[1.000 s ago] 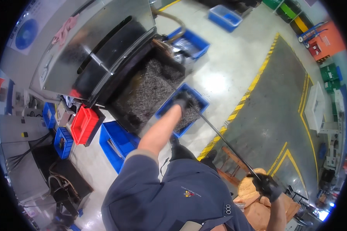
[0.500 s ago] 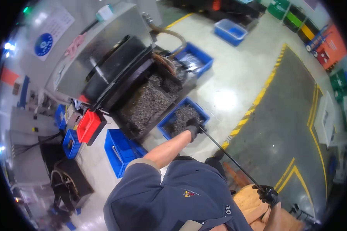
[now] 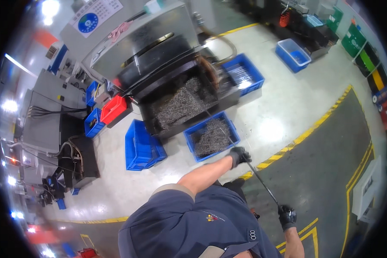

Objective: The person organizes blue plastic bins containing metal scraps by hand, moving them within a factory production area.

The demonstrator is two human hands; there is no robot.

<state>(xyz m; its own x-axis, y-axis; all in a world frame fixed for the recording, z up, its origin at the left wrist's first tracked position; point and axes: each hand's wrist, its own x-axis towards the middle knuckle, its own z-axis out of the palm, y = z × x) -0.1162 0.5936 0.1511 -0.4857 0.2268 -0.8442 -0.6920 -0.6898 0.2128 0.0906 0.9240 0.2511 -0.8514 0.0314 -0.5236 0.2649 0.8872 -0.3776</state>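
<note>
Both my hands wear black gloves and grip a long, thin dark rod [image 3: 264, 187]. My left hand [image 3: 240, 157] is closed round it partway along, beside the near right corner of a blue bin [image 3: 190, 145]. Lower right, my right hand [image 3: 287, 217] is closed on its near end. From my left hand the rod runs over the bin toward the front edge of a black machine tray [image 3: 176, 130]; I cannot make out its far tip. Grey metal shavings [image 3: 213, 137] fill much of the bin, and more shavings [image 3: 180, 105] are heaped in the tray.
Stacked blue crates [image 3: 142, 148] stand left of the bin, with a red bin [image 3: 113, 109] beyond. Another blue bin [image 3: 257, 84] sits by the machine's right side, a hose [image 3: 230, 53] above it. Yellow-black floor tape [image 3: 305, 138] borders a dark walkway at right.
My left hand has moved back from over the bin to its near right corner. More rod now shows beyond it, reaching toward the tray. The view has shifted.
</note>
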